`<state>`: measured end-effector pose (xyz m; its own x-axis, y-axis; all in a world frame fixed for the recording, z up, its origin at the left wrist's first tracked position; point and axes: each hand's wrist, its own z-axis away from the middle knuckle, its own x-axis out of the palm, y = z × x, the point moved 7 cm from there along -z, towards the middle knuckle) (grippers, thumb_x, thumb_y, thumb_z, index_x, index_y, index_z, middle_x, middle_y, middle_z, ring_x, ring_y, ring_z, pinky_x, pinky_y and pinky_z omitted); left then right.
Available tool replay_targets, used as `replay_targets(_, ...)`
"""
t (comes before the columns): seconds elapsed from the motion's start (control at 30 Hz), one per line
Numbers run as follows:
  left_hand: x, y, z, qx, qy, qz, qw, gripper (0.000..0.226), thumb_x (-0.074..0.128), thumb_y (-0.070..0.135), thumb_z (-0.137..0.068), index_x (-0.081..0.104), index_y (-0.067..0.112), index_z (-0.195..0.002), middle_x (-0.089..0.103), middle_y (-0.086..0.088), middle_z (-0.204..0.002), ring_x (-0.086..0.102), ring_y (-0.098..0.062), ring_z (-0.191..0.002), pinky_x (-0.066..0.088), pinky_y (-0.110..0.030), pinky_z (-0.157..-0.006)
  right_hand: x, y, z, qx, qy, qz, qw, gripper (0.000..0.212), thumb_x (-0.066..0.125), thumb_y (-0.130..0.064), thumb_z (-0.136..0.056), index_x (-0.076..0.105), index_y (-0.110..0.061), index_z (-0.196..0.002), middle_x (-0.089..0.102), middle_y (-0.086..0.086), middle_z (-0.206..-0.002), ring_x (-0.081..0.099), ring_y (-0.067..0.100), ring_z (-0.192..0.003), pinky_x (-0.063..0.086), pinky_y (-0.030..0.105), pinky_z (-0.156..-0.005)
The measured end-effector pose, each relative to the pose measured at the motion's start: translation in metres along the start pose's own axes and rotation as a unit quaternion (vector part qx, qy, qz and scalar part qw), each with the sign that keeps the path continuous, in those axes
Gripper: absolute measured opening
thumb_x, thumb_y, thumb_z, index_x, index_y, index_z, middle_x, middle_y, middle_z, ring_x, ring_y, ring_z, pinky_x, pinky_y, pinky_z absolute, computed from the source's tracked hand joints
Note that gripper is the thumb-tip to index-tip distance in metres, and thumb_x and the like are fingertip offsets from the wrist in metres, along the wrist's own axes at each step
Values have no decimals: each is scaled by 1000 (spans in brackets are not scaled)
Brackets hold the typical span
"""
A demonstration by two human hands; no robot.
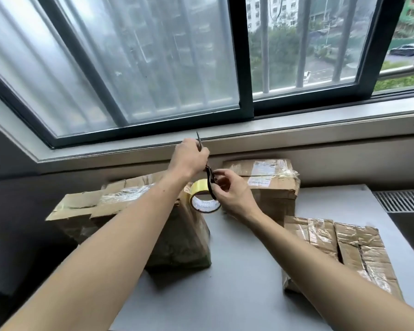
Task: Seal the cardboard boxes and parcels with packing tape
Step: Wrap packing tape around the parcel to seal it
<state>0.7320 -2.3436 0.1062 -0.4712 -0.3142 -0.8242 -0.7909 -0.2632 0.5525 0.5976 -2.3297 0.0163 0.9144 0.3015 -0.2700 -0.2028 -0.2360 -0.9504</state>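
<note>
Black scissors (209,173) stand upright above the tape roll (200,190); our left hand (189,155) grips the blades, our right hand (232,194) the handles.

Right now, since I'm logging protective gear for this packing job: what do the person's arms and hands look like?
The left forearm and right forearm are bare to the picture's edge; no sleeve shows. The left hand and right hand wear no gloves. No watch, bracelet or ring shows on either wrist.

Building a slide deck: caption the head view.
Left hand and right hand hold scissors near a yellow tape roll among taped cardboard boxes.
</note>
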Motion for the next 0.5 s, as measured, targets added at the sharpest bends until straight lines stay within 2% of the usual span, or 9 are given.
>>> replay_targets(0.1,-6,-10,3,12,-19,2,1000,23,58,22,-87,63,10,-68,72,-8,-69,72,-23,-70,59,-41,-75,19,-6,3,40,-38,-63,996,28,65,-14,-93,64,-13,-121,73,6,-91,72,24,-82,57,31,-66)
replay_targets(0.17,-3,-17,2,14,-68,41,997,27,62,25,-92,66,6,-74,72,-8,-69,72,-20,-64,61,-42,-74,29,-5,8,87,-56,-135,985,25,60,-7,-95,62,-11,-119,74,14,-89,74,27,-74,54,28,-51)
replay_targets(0.27,5,-26,0,4,-175,97,980,51,53,48,-99,71,1,-87,74,-11,-76,71,-18,-65,61,-34,-70,36,-4,17,136,-38,-186,972,22,60,-6,-97,62,-10,-118,74,17,-92,72,22,-66,52,26,-48)
replay_targets(0.33,8,-33,-5,35,-205,38,977,54,42,48,-103,73,4,-94,75,-8,-86,69,-18,-73,55,-29,-69,38,-4,25,159,-16,-203,966,18,61,-8,-97,64,-11,-114,73,17,-90,71,22,-64,52,26,-47)
replay_targets(0.43,20,-39,-15,117,-249,-90,957,30,45,22,-105,72,11,-108,72,0,-106,61,-9,-78,44,-24,-71,38,-9,41,173,6,-214,961,3,62,-15,-97,64,-15,-100,67,11,-77,65,23,-60,51,28,-45)
replay_targets(0.5,34,-40,-20,142,-300,-140,933,26,49,24,-103,72,13,-111,71,1,-110,59,-8,-80,45,-24,-75,41,-9,53,191,10,-246,950,17,58,-29,-101,62,-13,-99,62,10,-74,60,23,-58,47,26,-43)
